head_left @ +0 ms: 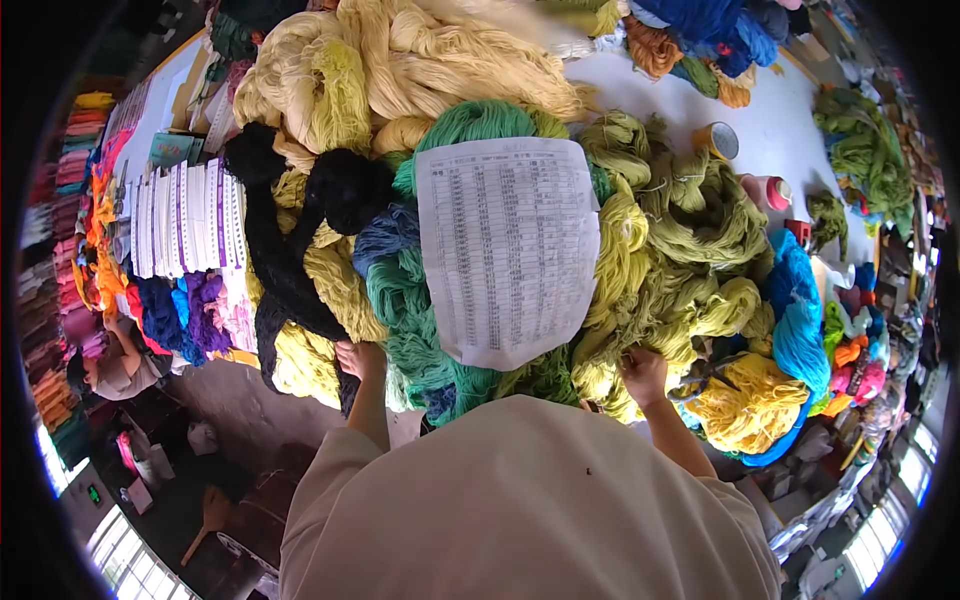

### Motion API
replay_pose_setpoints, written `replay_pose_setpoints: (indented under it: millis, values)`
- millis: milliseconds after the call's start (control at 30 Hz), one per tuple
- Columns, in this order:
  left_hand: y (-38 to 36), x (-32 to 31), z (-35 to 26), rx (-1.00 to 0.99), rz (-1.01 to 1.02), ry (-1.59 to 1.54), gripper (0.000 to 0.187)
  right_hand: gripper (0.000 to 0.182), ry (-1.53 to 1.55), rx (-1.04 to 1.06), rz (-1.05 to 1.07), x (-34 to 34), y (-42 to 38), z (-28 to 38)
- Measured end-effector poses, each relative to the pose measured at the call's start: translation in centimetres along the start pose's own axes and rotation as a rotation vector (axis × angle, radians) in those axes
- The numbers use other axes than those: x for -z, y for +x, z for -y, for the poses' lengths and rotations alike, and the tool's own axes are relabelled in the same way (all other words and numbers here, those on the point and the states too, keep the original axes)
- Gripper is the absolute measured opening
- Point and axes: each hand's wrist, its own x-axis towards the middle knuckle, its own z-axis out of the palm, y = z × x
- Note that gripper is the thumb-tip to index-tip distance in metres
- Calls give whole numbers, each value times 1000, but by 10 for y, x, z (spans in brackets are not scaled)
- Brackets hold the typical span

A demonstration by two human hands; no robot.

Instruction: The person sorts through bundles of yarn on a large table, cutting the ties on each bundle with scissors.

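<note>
My left hand [362, 362] is at the lower left of the pile, with its fingers curled at the lower end of a black yarn skein [295, 265]. Yellow yarn [305, 362] lies right beside it. Toward the right, my right hand [643, 376] has its fingers bent together on strands of olive-green yarn [655, 310]; the fingertips are partly hidden. Between the hands, a printed paper sheet [508, 250] with rows of figures lies over green skeins [400, 325].
Cream skeins [450, 65] lie at the back. White binders [188, 218] stand at left, a thread cone [716, 141] at back right. Blue yarn [798, 320] and a yellow bundle [748, 405] flank the right side. Another person [125, 365] is at far left.
</note>
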Motion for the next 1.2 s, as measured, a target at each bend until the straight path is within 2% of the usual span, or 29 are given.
replay_pose_setpoints:
  millis: [33, 100, 133, 167, 200, 233, 267, 300, 333, 400, 533, 633, 667, 733, 767, 800, 833, 867, 900, 967, 1033, 1100, 1133, 1200]
  values:
    - [6, -10, 7, -1, 24, 23, 76, 20, 10, 5, 8, 0, 1, 1]
    - [16, -32, 15, 48, -96, 102, 69, 19, -22, -8, 48, -2, 0, -3]
    - [7, -18, 4, 54, -116, 189, 63, 19, -70, -34, 76, -4, -1, -11]
    - [17, -37, 16, -10, -114, 384, 63, 20, -99, -54, 112, -7, -1, -17]
    - [5, -3, -3, 35, 53, 356, 53, 20, -98, -35, 117, -4, 1, -13]
    - [13, -25, 5, 62, -184, 239, 52, 21, -89, -40, 124, -3, 3, -12]
    - [9, -25, 4, 21, -264, 250, 52, 19, -57, -32, 92, -2, 5, -8]
    - [8, -15, 3, 41, -71, 203, 59, 18, -23, -20, 61, -1, 5, -4]
    - [12, -18, 5, 33, -105, 222, 64, 18, -39, -44, 65, -2, 4, -5]
    - [18, -14, 6, 68, 41, 164, 70, 18, -11, -50, 19, -3, 1, -4]
    - [26, -16, 8, 4, -16, 161, 69, 16, -15, -65, 5, -4, 0, 0]
    - [27, 5, -1, 49, 64, 109, 75, 14, -27, -50, -28, -3, -3, 0]
    - [30, 15, -4, 33, 55, 113, 75, 15, -7, -31, -59, -3, -3, 0]
    - [26, 31, -5, -1, 221, 95, 76, 15, 18, -36, -99, -5, -13, 1]
    - [27, 33, 0, -57, 234, 103, 78, 14, -21, -94, -77, -5, -20, 4]
    - [28, 37, 4, -195, 263, 79, 80, 16, 9, -97, -93, -5, -32, 9]
    - [37, 35, 11, -331, 291, 52, 82, 16, 74, -19, -179, -6, -45, 13]
    - [16, 51, 10, -369, 243, -189, 81, 17, 137, 66, -267, -4, -57, 15]
    - [9, 57, 9, -393, 243, -180, 81, 25, 182, 171, -231, 6, -72, 16]
    - [-3, 71, 5, -304, 255, -277, 85, 29, 153, 272, -382, 13, -103, 18]
    - [-4, 73, 8, -339, 262, -254, 88, 33, 197, 142, -434, 2, -136, -2]
    - [-7, 71, 12, -339, 292, -340, 82, 32, 197, -23, -530, -10, -159, -30]
    - [-14, 72, 13, -346, 265, -378, 81, 33, 177, -142, -623, -8, -163, -40]
    - [-29, 80, 6, -317, 257, -363, 81, 35, 123, -226, -806, 7, -163, -63]
